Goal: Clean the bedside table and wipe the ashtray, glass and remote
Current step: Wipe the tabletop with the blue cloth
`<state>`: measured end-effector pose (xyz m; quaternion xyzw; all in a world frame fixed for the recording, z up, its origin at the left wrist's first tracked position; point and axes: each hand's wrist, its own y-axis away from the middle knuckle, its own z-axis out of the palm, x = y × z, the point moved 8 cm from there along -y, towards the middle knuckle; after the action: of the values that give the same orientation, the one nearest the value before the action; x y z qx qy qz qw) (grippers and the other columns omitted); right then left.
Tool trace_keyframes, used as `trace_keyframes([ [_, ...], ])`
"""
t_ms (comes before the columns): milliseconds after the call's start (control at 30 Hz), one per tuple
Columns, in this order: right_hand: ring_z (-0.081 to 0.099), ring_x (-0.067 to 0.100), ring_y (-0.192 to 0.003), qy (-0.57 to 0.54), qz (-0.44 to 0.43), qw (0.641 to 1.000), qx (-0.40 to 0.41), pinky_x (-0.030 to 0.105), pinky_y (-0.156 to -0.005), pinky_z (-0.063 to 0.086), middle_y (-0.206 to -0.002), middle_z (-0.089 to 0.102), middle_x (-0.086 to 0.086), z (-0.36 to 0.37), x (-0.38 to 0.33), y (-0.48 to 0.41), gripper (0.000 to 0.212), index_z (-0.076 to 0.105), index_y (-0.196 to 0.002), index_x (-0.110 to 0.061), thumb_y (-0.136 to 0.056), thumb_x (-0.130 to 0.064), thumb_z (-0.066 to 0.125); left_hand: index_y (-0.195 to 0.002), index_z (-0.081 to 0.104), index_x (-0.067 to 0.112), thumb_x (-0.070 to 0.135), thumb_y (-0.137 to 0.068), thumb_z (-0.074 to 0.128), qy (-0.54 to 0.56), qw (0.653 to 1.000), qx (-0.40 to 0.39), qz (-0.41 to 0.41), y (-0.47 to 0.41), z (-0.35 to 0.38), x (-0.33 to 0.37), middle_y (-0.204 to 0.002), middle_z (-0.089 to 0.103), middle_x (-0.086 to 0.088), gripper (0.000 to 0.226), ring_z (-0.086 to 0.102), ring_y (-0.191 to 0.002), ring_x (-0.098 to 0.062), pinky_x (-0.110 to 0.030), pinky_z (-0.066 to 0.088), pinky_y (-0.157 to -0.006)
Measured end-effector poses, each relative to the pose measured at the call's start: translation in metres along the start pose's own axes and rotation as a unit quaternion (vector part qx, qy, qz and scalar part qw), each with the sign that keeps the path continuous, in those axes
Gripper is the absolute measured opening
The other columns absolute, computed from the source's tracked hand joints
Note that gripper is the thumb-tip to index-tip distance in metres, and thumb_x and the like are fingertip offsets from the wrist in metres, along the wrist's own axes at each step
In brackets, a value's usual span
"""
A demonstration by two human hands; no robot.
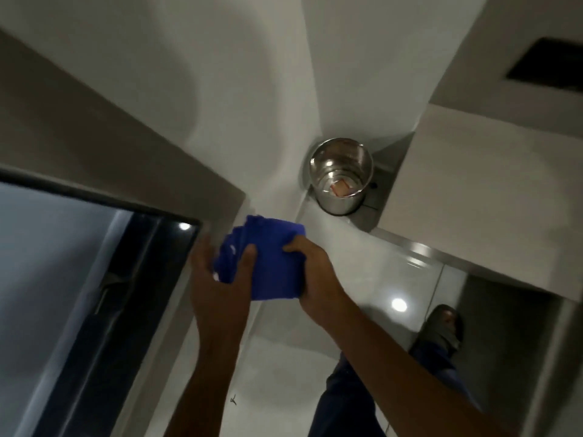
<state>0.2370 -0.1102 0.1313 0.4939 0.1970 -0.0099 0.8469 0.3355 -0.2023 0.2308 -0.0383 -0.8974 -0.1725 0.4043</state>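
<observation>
While I hold the blue cloth (268, 263) in both hands, left hand (217, 279) and right hand (310, 269) closed on it, below the steel bin (340, 175), no ashtray, glass or remote shows; a loose fold could slip.

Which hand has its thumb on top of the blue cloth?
The left hand: its thumb lies across the blue cloth. The right hand grips the cloth's edge from the other side.

Both forearms are bare, and a dark navy garment (347, 402) covers the leg below
</observation>
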Motion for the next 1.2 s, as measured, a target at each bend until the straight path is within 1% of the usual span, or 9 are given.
trace_keyframes([
  [200, 0.072, 0.025, -0.089, 0.019, -0.086, 0.994, 0.065, 0.036, -0.071, 0.059, -0.099, 0.076, 0.010, -0.144, -0.048, 0.020, 0.021, 0.073, -0.094, -0.019, -0.073, -0.022, 0.073, -0.131, 0.053, 0.032, 0.033, -0.079, 0.079, 0.078, 0.974, -0.183, -0.107, 0.040, 0.137, -0.006, -0.108, 0.062, 0.017, 0.059, 0.063, -0.092, -0.001, -0.016, 0.051, -0.064],
  [300, 0.072, 0.014, -0.078, 0.095, -0.149, 0.975, 0.138, 0.023, -0.061, 0.056, -0.092, 0.074, 0.004, -0.225, -0.069, 0.031, 0.036, 0.058, -0.110, -0.024, -0.079, -0.020, 0.076, -0.132, 0.053, 0.028, 0.024, -0.083, 0.077, 0.078, 0.963, -0.223, -0.129, 0.062, 0.195, -0.012, -0.118, 0.068, -0.005, 0.055, 0.068, -0.101, -0.017, -0.028, 0.058, -0.074],
  [433, 0.066, 0.016, -0.088, 0.163, -0.191, 0.950, 0.187, 0.030, -0.071, 0.057, -0.096, 0.063, -0.004, -0.308, -0.084, 0.045, 0.060, 0.035, -0.126, -0.027, -0.083, -0.005, 0.069, -0.140, 0.046, 0.029, 0.018, -0.091, 0.067, -0.019, 0.955, -0.289, -0.070, 0.102, 0.274, -0.008, -0.131, 0.060, -0.006, 0.054, 0.059, -0.112, -0.018, -0.040, 0.055, -0.094],
  [600, 0.064, 0.025, -0.086, 0.271, -0.197, 0.904, 0.264, 0.043, -0.071, 0.059, -0.092, 0.058, -0.005, -0.395, -0.105, 0.063, 0.036, 0.046, -0.102, -0.021, -0.080, 0.003, 0.060, -0.136, 0.047, 0.019, 0.018, -0.092, 0.065, -0.120, 0.928, -0.353, -0.003, 0.154, 0.369, 0.008, -0.130, 0.063, -0.008, 0.047, 0.062, -0.112, -0.024, -0.035, 0.052, -0.092],
  [733, 0.060, 0.021, -0.091, 0.329, -0.141, 0.894, 0.270, 0.024, -0.070, 0.050, -0.114, 0.059, 0.007, -0.453, -0.124, 0.060, 0.034, 0.061, -0.105, -0.016, -0.078, 0.005, 0.058, -0.129, 0.052, 0.017, 0.020, -0.091, 0.065, -0.162, 0.910, -0.381, 0.004, 0.177, 0.433, 0.020, -0.125, 0.065, -0.008, 0.041, 0.062, -0.113, -0.028, -0.044, 0.051, -0.098],
  [867, 0.054, 0.030, -0.116, 0.398, -0.125, 0.870, 0.263, 0.027, -0.087, 0.044, -0.133, 0.051, 0.015, -0.494, -0.153, 0.044, 0.055, 0.054, -0.129, -0.011, -0.076, 0.003, 0.059, -0.131, 0.053, 0.018, 0.011, -0.089, 0.056, -0.177, 0.895, -0.407, 0.031, 0.189, 0.499, 0.038, -0.127, 0.063, -0.007, 0.042, 0.061, -0.113, -0.027, -0.036, 0.050, -0.093],
  [1000, 0.042, 0.035, -0.130, 0.447, -0.120, 0.851, 0.247, 0.033, -0.104, 0.038, -0.145, 0.037, 0.020, -0.518, -0.170, 0.016, 0.064, 0.039, -0.141, -0.006, -0.081, -0.003, 0.060, -0.144, 0.044, 0.012, -0.001, -0.089, 0.046, -0.247, 0.837, -0.471, 0.129, 0.204, 0.553, 0.046, -0.142, 0.052, -0.017, 0.056, 0.052, -0.127, -0.035, -0.034, 0.044, -0.097],
  [1100, 0.040, 0.038, -0.133, 0.434, -0.123, 0.850, 0.272, 0.042, -0.106, 0.041, -0.146, 0.036, 0.020, -0.530, -0.170, 0.006, 0.051, 0.037, -0.140, -0.010, -0.091, -0.016, 0.052, -0.156, 0.018, 0.016, 0.015, -0.095, 0.054, -0.380, 0.739, -0.501, 0.240, 0.208, 0.570, 0.036, -0.164, 0.014, -0.017, 0.071, 0.024, -0.147, -0.037, -0.047, 0.029, -0.118],
  [1200, 0.016, 0.036, -0.145, 0.532, -0.107, 0.777, 0.319, 0.053, -0.115, 0.026, -0.158, 0.017, 0.018, -0.531, -0.166, 0.011, 0.049, 0.037, -0.142, -0.017, -0.094, -0.026, 0.044, -0.157, 0.015, 0.022, 0.019, -0.096, 0.052, -0.422, 0.708, -0.472, 0.313, 0.195, 0.558, 0.031, -0.166, 0.004, -0.014, 0.071, 0.012, -0.151, -0.036, -0.053, 0.022, -0.120],
])
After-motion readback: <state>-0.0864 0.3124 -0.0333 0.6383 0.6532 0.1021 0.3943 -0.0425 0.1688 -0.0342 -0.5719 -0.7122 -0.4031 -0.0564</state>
